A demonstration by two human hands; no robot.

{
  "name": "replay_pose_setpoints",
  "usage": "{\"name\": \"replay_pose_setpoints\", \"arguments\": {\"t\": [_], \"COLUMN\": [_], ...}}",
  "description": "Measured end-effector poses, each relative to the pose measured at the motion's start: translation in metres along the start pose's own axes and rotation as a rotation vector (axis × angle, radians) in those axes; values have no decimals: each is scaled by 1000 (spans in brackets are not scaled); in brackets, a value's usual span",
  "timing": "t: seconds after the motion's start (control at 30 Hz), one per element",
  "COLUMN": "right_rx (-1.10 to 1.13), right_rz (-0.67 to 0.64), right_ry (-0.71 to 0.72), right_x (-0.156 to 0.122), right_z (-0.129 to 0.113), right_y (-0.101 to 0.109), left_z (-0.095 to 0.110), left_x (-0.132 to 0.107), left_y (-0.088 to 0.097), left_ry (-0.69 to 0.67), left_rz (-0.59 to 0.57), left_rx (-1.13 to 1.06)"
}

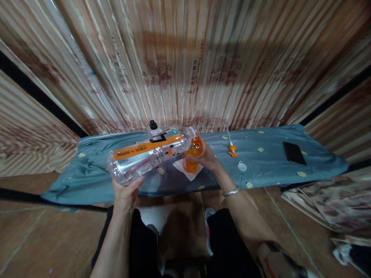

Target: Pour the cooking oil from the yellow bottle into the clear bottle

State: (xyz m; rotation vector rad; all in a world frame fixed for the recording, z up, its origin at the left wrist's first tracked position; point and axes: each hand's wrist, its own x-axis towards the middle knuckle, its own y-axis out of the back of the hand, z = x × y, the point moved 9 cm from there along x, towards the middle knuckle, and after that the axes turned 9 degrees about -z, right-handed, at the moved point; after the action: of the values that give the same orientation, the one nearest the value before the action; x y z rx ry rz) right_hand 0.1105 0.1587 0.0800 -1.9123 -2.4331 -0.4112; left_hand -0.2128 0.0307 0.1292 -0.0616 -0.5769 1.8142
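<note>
My left hand [126,193] is closed round the base end of a large clear plastic bottle [139,154] with an orange and silver label. It is tilted almost flat, its neck pointing right and meeting the mouth of an orange see-through bottle [190,165]. My right hand [206,156] wraps round that orange bottle, which stands on a white tissue [185,172]. Whether liquid flows between the two mouths I cannot tell. Right of my hand lies an orange pump head [232,149] with a pale tube. A round white cap [242,166] lies nearby.
Behind the large bottle stands a clear bottle with a black top [153,125], partly hidden. Toward the right end of the grey-blue patterned cloth [272,166] lies a black phone [294,153]. Printed curtains [179,69] hang behind, and dark bars [40,96] run along the sides.
</note>
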Motion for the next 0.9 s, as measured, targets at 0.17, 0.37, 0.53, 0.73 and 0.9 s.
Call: {"name": "replay_pose_setpoints", "arguments": {"t": [0.17,0.37,0.53,0.73,0.9], "right_rx": [-19,-7,-20,6,17], "right_rz": [7,-4,-10,-11,3], "right_ry": [14,11,15,33,18], "right_x": [1,0,0,0,0], "right_z": [2,2,0,-1,0], "right_y": [1,1,1,0,0], "left_z": [2,-4,0,6,0], "left_x": [0,-1,-2,-2,-3], "left_y": [0,4,2,-3,2], "left_ry": [-14,-3,-16,-20,-8], "left_rz": [4,6,14,17,11], "left_rx": [2,3,2,9,22]}}
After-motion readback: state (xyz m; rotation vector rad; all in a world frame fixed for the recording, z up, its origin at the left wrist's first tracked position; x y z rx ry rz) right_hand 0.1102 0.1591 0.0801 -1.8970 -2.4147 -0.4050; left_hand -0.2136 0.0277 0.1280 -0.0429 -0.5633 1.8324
